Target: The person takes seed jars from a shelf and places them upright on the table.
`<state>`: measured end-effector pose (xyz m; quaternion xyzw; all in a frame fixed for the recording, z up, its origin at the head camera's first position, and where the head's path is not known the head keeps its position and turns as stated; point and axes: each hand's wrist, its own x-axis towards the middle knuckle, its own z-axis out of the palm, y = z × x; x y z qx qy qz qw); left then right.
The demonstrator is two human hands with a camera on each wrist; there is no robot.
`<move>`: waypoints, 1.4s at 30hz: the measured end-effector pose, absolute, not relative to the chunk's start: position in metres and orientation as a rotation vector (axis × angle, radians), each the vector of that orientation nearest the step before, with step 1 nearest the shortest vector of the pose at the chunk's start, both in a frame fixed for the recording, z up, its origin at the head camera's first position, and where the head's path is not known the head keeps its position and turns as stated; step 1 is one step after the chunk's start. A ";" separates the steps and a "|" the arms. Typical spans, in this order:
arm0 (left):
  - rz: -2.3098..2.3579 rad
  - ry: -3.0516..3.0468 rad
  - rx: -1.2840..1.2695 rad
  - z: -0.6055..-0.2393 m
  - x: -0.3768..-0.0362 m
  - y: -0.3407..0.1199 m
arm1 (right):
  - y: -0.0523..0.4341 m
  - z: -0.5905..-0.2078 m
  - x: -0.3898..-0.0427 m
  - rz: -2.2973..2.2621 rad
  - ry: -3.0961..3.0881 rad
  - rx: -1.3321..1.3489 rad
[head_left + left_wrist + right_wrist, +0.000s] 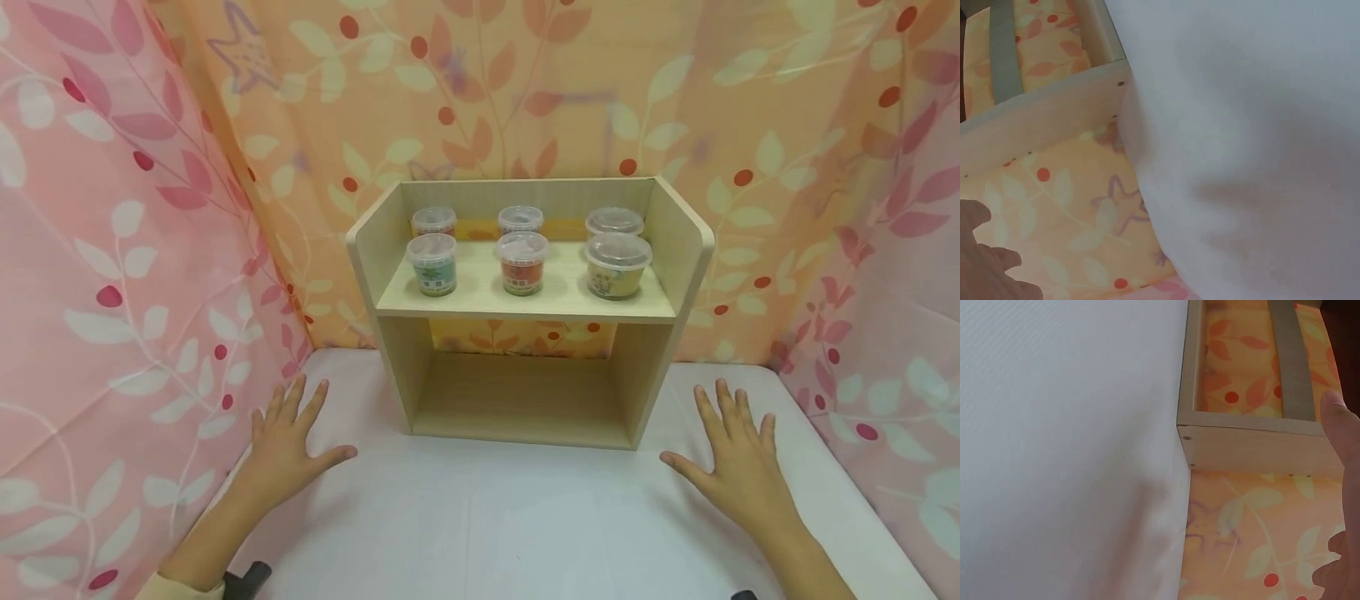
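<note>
My left hand (283, 454) is spread over the table left of a pale wooden shelf (525, 399), holding nothing. On the other side of the shelf my right hand (738, 467) is also spread with bare fingers. Lidded plastic tubs stand in two rows on the upper board: a green-labelled tub (435, 265), a red-labelled tub (522, 265) and a wider yellow tub (617, 267) in front, with similar tubs behind them. Fingertips of the left hand (994, 262) show at the edge of the left wrist view. The right thumb (1337, 419) overlaps the shelf side in the right wrist view.
A white cloth covers the table (480, 508) in front of the shelf. The shelf's lower compartment has an open back. Behind it hangs an orange leaf-patterned curtain (510, 92), with pink patterned curtains (127, 275) along both sides.
</note>
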<state>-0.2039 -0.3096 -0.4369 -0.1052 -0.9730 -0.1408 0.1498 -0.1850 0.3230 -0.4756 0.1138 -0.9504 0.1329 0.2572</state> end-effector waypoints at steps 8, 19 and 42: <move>-0.757 -2.696 -0.313 -0.433 -0.205 -0.302 | 0.315 -0.479 -0.189 0.548 -2.550 0.321; -0.993 -2.557 -0.326 -0.415 -0.199 -0.282 | 0.305 -0.479 -0.197 0.746 -2.530 0.292; -1.285 -2.316 -0.486 -0.329 -0.184 -0.227 | 0.286 -0.486 -0.214 1.189 -2.459 0.212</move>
